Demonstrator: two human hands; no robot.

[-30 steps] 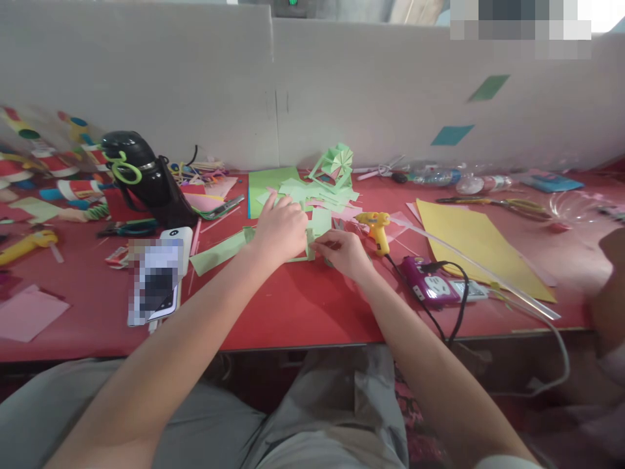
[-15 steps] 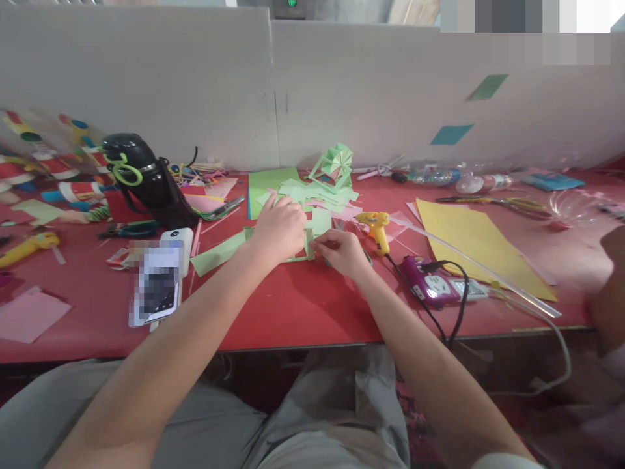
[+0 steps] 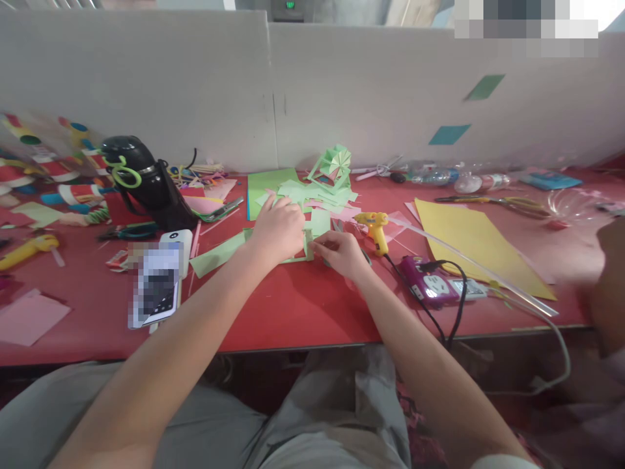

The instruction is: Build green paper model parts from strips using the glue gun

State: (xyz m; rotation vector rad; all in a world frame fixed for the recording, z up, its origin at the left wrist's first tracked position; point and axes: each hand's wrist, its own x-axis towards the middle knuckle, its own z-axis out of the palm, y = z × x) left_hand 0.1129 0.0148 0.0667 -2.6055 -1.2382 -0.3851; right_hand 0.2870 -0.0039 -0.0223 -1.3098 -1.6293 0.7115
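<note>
A light green paper frame [image 3: 309, 250] lies flat on the red table, partly under my left hand [image 3: 279, 228]. That hand is curled down over the frame, with most fingertips hidden beneath it. At the frame's right side, my right hand [image 3: 342, 253] has thumb and fingers closed on its edge. A green paper strip [image 3: 215, 254] sticks out to the left of the frame. Beyond my hands are loose green paper pieces [image 3: 317, 193] and a folded green paper lantern-like model [image 3: 336, 163].
A yellow glue gun [image 3: 375, 228] rests right of my hands, near a purple power strip [image 3: 424, 281] with cables. Yellow paper [image 3: 481, 244] lies farther right. On the left are a phone [image 3: 159, 283] and a black flask [image 3: 146, 179]. Another person's arm [image 3: 610, 286] is at the right edge.
Both hands stay almost where they were on the green paper frame. The whole view has shifted very slightly.
</note>
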